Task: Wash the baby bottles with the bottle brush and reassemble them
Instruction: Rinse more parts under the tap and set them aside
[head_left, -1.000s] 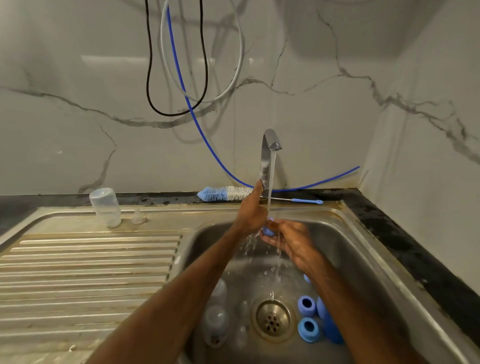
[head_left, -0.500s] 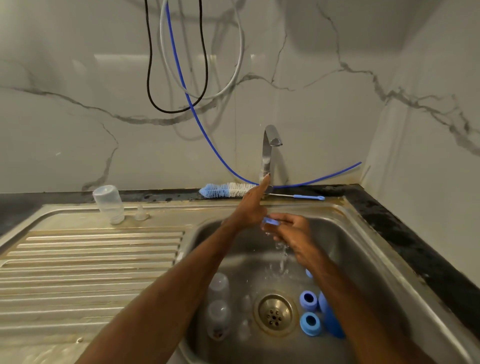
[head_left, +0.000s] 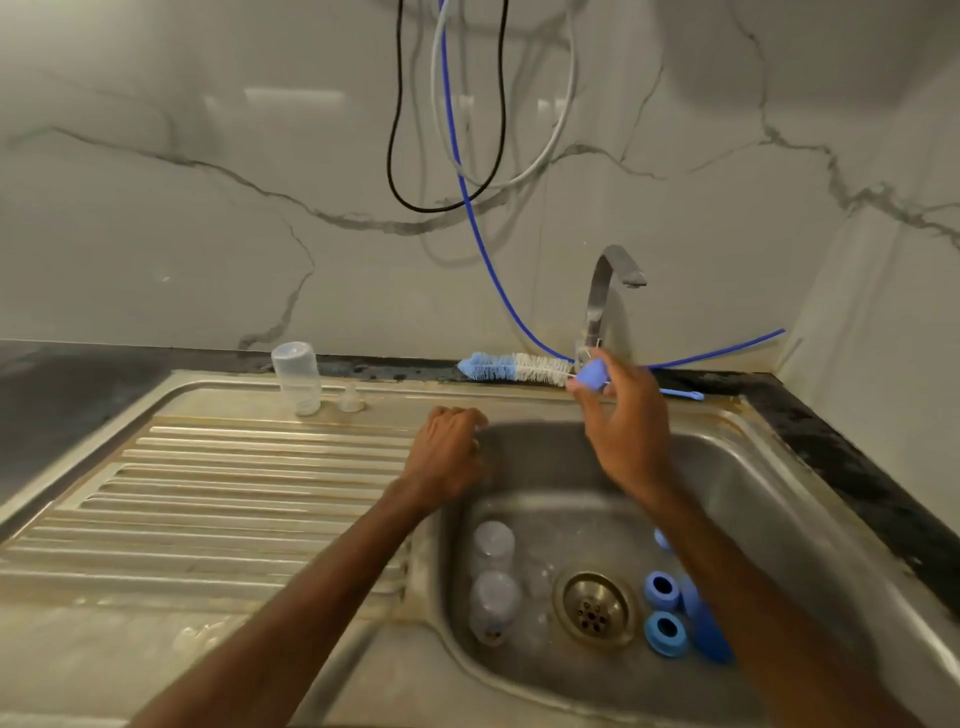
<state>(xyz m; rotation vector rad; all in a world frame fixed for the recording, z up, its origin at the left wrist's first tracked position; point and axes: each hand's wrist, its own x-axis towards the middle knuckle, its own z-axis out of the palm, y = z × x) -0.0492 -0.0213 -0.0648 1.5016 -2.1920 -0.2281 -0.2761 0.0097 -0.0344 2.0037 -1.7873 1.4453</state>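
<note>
Sink (head_left: 763, 457), my view. Brush (head_left: 514, 366) lies along back ledge, 12 o'clock. Two clear bottles (head_left: 493, 587) at 9 o'clock of drain (head_left: 595, 608); blue rings (head_left: 664, 610) at 3. L hand (head_left: 447, 449): curled fist on rim, holding nothing. R hand (head_left: 623, 431) pinches blue cap (head_left: 592, 374) in front of brush.

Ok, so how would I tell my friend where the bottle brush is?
Find the steel tap at the back of the sink. The bottle brush lies flat on the back ledge just left of it, along the wall. It is the only fuzzy thing there, with blue and white bristles.
</note>
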